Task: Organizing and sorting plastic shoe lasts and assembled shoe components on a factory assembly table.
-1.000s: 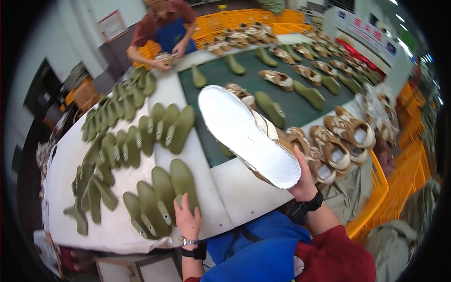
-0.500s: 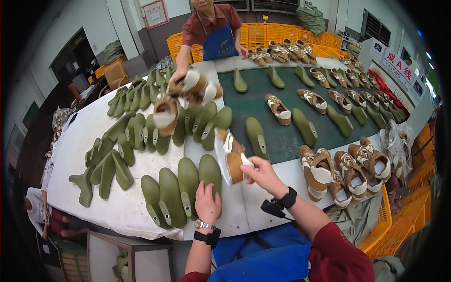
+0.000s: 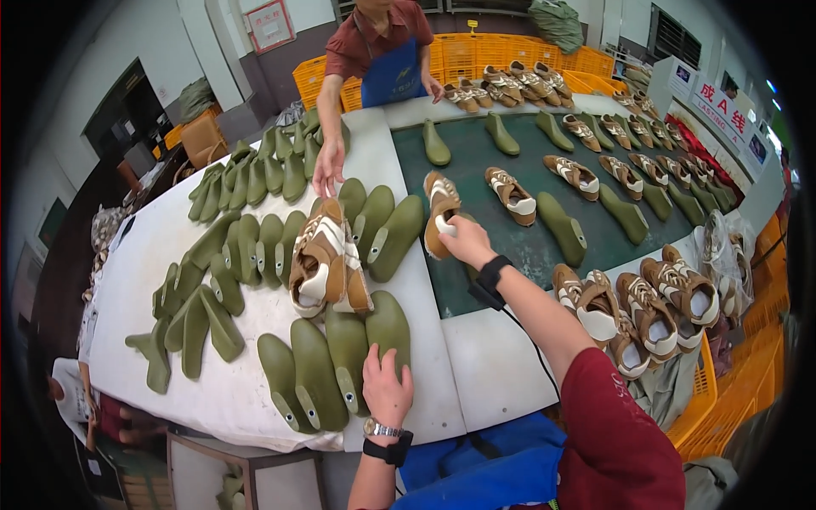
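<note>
My right hand (image 3: 467, 243) is closed on the white heel of a brown and white sneaker (image 3: 441, 206), toe pointing away, at the left edge of the green belt. Under it, a green shoe last is mostly covered. My left hand (image 3: 388, 387) has its fingers wrapped over the near end of a green shoe last (image 3: 388, 325), the rightmost in a near row of several lasts (image 3: 306, 374). Just beyond that row, brown and white sneakers (image 3: 333, 268) lie heels toward me, partly over the lasts.
A co-worker in a blue apron (image 3: 395, 78) reaches a hand (image 3: 330, 166) toward those sneakers. Many green lasts (image 3: 255, 178) cover the white table. Sneakers and lasts sit in rows on the green belt (image 3: 476, 191). More sneakers (image 3: 633, 306) stand at right, near yellow crates (image 3: 701, 382).
My right hand has carried its sneaker forward and right, over the belt. The co-worker's sneakers have come down nearer me, and that hand is now free of them. My left hand stays at its last.
</note>
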The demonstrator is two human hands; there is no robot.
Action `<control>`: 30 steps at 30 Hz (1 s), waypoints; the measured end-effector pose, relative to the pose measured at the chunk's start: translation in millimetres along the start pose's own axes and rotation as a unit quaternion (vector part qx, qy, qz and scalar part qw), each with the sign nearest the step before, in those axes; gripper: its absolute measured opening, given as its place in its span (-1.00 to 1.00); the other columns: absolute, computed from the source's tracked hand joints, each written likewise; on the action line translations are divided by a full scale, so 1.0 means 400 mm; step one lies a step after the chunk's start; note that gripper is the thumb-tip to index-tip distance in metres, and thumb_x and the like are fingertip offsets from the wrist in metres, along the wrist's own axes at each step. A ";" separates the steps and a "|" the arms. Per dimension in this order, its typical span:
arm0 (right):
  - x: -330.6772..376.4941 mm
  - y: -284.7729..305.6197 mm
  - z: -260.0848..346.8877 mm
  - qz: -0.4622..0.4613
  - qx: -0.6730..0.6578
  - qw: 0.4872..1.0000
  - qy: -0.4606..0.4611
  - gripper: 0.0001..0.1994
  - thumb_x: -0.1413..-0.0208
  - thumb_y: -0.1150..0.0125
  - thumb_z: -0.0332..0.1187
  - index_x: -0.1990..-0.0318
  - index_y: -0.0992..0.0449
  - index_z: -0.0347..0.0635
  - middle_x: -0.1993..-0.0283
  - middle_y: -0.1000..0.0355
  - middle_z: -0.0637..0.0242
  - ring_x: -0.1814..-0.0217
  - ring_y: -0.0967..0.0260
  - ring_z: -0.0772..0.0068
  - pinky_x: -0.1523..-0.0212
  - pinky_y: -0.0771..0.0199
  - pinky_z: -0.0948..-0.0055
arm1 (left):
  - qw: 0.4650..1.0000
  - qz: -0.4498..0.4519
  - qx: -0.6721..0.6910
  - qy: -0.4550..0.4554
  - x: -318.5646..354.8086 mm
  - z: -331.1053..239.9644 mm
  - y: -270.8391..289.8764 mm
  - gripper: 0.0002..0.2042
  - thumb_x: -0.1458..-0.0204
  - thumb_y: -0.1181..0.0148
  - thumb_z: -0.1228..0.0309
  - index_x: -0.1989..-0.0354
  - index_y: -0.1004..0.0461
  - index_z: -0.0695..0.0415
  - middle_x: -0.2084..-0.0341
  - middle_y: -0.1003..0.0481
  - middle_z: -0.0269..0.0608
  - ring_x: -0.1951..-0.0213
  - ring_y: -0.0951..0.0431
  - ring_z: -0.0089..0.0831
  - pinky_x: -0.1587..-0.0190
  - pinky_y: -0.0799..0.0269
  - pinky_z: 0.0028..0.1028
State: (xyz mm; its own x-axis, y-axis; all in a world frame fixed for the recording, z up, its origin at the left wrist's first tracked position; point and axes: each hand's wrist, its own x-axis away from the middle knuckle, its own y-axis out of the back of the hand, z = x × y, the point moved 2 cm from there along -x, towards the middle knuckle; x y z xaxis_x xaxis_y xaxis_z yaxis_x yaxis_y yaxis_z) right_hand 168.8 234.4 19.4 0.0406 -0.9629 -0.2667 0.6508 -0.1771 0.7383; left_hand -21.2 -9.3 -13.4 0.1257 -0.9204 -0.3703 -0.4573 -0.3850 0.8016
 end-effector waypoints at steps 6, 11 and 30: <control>-0.127 -0.140 -0.069 0.054 0.073 0.993 -0.078 -0.76 0.06 -0.12 -0.30 0.22 -0.48 -0.17 0.18 -0.45 0.02 0.13 -0.41 0.06 0.09 -0.40 0.21 | 1.000 0.016 -0.007 0.012 0.005 0.002 0.006 -0.65 0.15 -0.15 0.45 0.11 -0.37 0.16 -0.04 -0.25 0.11 -0.02 -0.30 0.05 0.00 -0.30 -0.20; -0.184 -0.211 -0.144 0.032 0.074 0.996 -0.046 -0.68 0.04 -0.06 -0.47 0.07 -0.37 -0.03 0.07 -0.28 0.06 0.05 -0.35 0.04 0.06 -0.38 0.19 | 0.999 0.032 -0.008 0.026 0.010 -0.012 0.005 -0.65 0.17 -0.16 0.44 0.13 -0.38 0.17 -0.02 -0.25 0.14 0.00 -0.30 0.06 0.02 -0.30 -0.20; -0.035 -0.172 0.193 0.325 -0.331 0.881 -0.094 -0.20 -0.01 -0.10 0.11 -0.32 0.13 0.05 0.15 -0.31 0.32 0.33 -0.25 0.52 0.37 -0.29 0.54 | 0.992 0.039 0.026 -0.116 -0.153 0.043 0.418 -0.41 0.10 -0.19 0.33 -0.14 -0.15 0.19 -0.08 -0.18 0.15 -0.12 -0.19 0.04 -0.16 -0.14 -0.21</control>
State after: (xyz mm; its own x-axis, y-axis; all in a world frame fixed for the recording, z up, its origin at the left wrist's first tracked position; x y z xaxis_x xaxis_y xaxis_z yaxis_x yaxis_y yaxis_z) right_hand 65.0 244.4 20.0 0.4824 -0.8444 0.2329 0.8384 0.5221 0.1564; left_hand -120.4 -15.9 135.3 -0.1154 -0.9043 -0.4111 -0.5026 -0.3038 0.8094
